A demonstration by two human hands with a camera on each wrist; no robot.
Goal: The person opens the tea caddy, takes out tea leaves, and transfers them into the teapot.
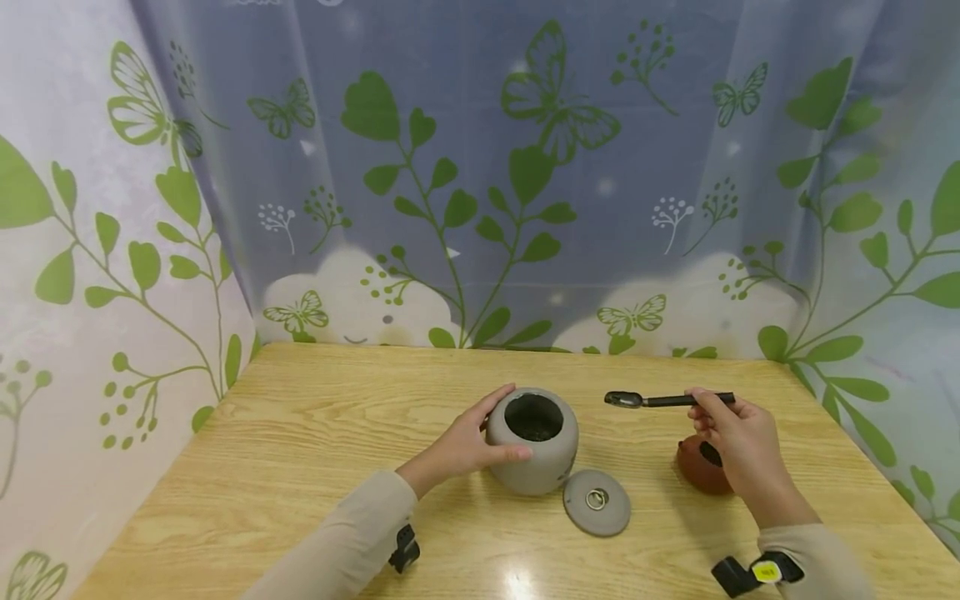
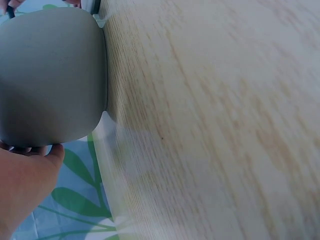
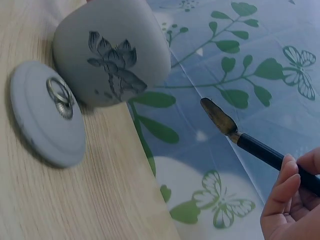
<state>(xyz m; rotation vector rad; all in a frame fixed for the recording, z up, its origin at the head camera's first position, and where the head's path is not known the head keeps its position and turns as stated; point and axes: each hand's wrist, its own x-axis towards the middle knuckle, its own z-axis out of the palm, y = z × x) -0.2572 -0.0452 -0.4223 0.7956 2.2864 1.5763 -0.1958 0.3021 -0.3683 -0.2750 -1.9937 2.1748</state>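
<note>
A round grey ceramic jar (image 1: pixel 517 468) stands open on the table, with something dark inside. My left hand (image 1: pixel 472 442) grips its left side, thumb at the front and fingers round the back. In the right wrist view a lotus drawing shows on the jar (image 3: pixel 115 60). My right hand (image 1: pixel 738 437) pinches the black handle of a small scoop (image 1: pixel 624 400) and holds it level above the table, right of the jar. Beneath that hand sits a reddish-brown clay pot (image 1: pixel 697 473) with a dark opening, partly hidden. The grey lid (image 1: pixel 611 518), with a metal ring, lies beside the jar.
The wooden table (image 1: pixel 300 467) reaches back to a curtain (image 1: pixel 465 167) printed with green leaves and butterflies. Similar cloth hangs along both sides. The lid lies on the table between the jar and the brown pot.
</note>
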